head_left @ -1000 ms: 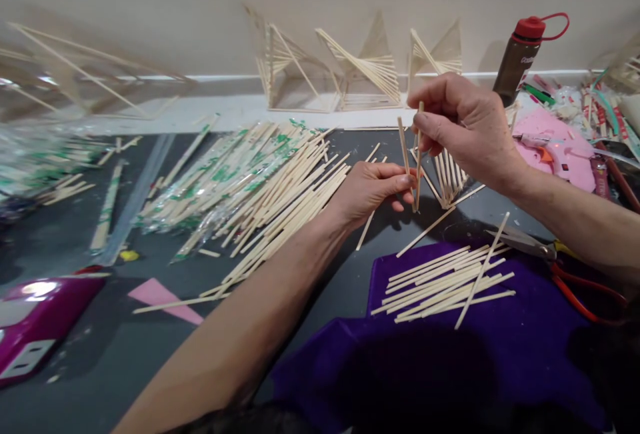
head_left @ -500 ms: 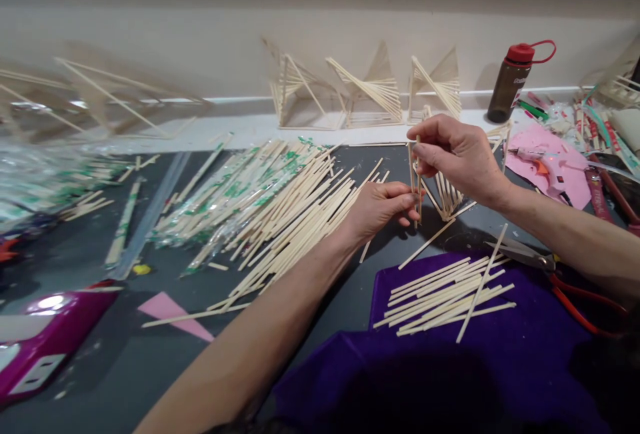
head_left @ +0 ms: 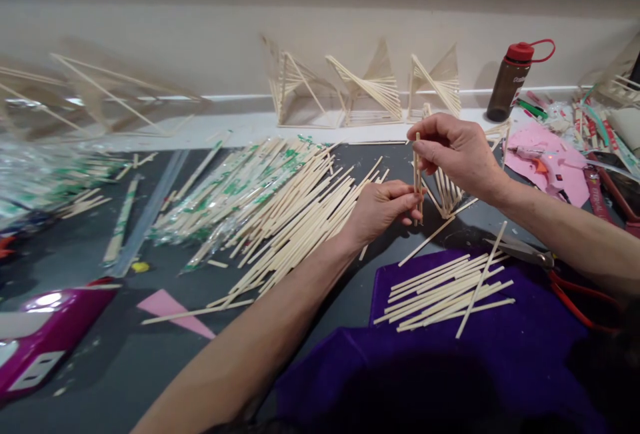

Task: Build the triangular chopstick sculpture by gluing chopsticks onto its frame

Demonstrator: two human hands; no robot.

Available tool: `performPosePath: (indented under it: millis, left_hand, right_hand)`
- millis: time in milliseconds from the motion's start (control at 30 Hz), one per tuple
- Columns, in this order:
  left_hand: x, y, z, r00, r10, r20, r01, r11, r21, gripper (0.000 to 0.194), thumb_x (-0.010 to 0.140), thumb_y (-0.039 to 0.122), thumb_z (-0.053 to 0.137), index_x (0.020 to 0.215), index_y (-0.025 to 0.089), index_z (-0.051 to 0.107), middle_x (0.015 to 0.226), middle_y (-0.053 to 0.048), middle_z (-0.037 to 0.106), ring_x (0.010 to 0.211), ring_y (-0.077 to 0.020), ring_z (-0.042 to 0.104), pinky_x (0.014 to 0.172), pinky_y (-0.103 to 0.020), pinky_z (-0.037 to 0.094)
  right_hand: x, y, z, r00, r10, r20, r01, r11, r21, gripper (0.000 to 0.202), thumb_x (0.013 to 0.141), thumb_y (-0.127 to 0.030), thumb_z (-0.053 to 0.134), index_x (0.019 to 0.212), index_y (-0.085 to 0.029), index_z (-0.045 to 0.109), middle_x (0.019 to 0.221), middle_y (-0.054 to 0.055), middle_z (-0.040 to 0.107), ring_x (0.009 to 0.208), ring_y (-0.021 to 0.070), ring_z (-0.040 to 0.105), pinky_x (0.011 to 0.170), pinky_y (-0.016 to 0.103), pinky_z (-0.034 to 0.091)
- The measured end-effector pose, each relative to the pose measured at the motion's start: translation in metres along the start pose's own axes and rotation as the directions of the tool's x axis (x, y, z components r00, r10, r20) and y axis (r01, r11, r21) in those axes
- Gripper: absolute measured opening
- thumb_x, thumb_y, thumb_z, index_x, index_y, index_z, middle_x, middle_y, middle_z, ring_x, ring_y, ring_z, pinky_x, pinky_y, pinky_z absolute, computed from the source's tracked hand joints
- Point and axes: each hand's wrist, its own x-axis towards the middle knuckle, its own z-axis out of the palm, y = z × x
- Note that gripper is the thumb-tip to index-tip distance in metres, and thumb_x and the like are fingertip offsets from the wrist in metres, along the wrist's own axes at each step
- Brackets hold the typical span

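Note:
Upright wooden sticks (head_left: pixel 418 171) stand between my two hands, above the dark table. My left hand (head_left: pixel 387 209) pinches them near their lower end. At their top, the thumb and fingers of my right hand (head_left: pixel 450 154) are closed on them. Just behind hangs or stands a small stick frame (head_left: pixel 447 193), partly hidden by my right hand. Left of my hands lies a large pile of loose wooden sticks (head_left: pixel 300 221). Nearer to me, several sticks (head_left: pixel 445 291) rest on purple cloth (head_left: pixel 400 367).
Finished stick frames (head_left: pixel 375 91) line the wall. A bottle (head_left: pixel 510 81) stands behind at right. A glue gun (head_left: pixel 547 164) lies on pink paper (head_left: pixel 525 141), with scissors (head_left: pixel 530 254) closer. Packaged sticks (head_left: pixel 240 194) and a magenta object (head_left: pixel 65 334) are at left.
The sticks held between my hands have drawn closer together at the top, where a gap showed before. Both hands stay nearly in place.

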Motion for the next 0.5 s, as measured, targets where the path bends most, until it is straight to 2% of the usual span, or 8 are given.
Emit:
performPosePath:
  millis: [100, 233, 300, 367, 467, 500]
  left_hand:
    - [-0.001, -0.001, 0.001, 1.000, 0.005, -0.012, -0.004, 1.000, 0.018, 0.009, 0.068, 0.022, 0.076, 0.070, 0.013, 0.077, 0.078, -0.008, 0.073, 0.052, -0.0119, 0.066, 0.043, -0.017, 0.052]
    - [-0.001, 0.001, 0.002, 0.999, -0.003, -0.052, 0.004, 1.000, 0.016, 0.003, 0.069, 0.016, 0.074, 0.068, 0.014, 0.076, 0.067, -0.006, 0.072, 0.052, -0.0122, 0.066, 0.044, -0.016, 0.051]
    - [-0.001, 0.004, 0.001, 0.993, -0.024, -0.113, 0.021, 0.999, -0.026, 0.003, 0.069, 0.014, 0.074, 0.066, 0.015, 0.075, 0.069, -0.005, 0.072, 0.053, -0.0125, 0.066, 0.043, -0.015, 0.051]
    - [0.000, 0.008, -0.001, 0.985, -0.039, -0.168, 0.027, 0.997, -0.071, 0.003, 0.069, 0.014, 0.074, 0.066, 0.015, 0.074, 0.070, -0.005, 0.072, 0.052, -0.0116, 0.066, 0.041, -0.014, 0.049]
    - [0.001, 0.012, -0.005, 0.981, -0.034, -0.192, 0.017, 0.996, -0.092, 0.004, 0.072, 0.016, 0.074, 0.068, 0.018, 0.074, 0.068, -0.004, 0.070, 0.048, -0.0088, 0.062, 0.038, -0.013, 0.046]
    - [0.001, 0.012, -0.005, 0.982, -0.027, -0.187, 0.011, 0.996, -0.086, 0.004, 0.072, 0.017, 0.074, 0.068, 0.018, 0.074, 0.067, -0.004, 0.070, 0.047, -0.0083, 0.061, 0.038, -0.014, 0.045]
  right_hand:
    - [0.002, 0.002, 0.002, 1.000, 0.002, 0.005, -0.002, 0.999, -0.043, 0.006, 0.083, -0.013, 0.053, 0.083, -0.017, 0.057, 0.062, -0.005, 0.055, 0.053, 0.0055, 0.054, 0.052, 0.020, 0.048]
    - [0.007, -0.003, -0.001, 0.999, 0.014, 0.036, -0.012, 0.999, -0.051, 0.016, 0.082, -0.003, 0.053, 0.080, -0.019, 0.053, 0.056, -0.010, 0.051, 0.051, 0.0016, 0.049, 0.048, 0.014, 0.043]
    - [0.005, -0.014, -0.008, 1.000, -0.004, -0.005, 0.004, 1.000, -0.012, 0.016, 0.083, -0.002, 0.054, 0.079, -0.018, 0.052, 0.060, -0.010, 0.052, 0.050, 0.0005, 0.051, 0.044, 0.013, 0.041]
    - [-0.004, -0.028, -0.019, 0.996, -0.045, -0.076, 0.049, 0.997, 0.057, 0.014, 0.083, -0.004, 0.056, 0.078, -0.017, 0.053, 0.064, -0.008, 0.054, 0.051, 0.0036, 0.057, 0.042, 0.016, 0.043]
    - [-0.030, -0.046, -0.038, 0.987, 0.067, -0.143, -0.052, 0.993, 0.107, 0.015, 0.081, -0.008, 0.060, 0.074, -0.017, 0.052, 0.059, -0.005, 0.056, 0.052, 0.0093, 0.063, 0.039, 0.018, 0.044]
    - [-0.041, -0.049, -0.044, 0.983, 0.126, -0.134, -0.111, 0.987, 0.114, 0.014, 0.081, -0.009, 0.060, 0.074, -0.018, 0.052, 0.059, -0.004, 0.058, 0.055, 0.0104, 0.064, 0.041, 0.019, 0.047]
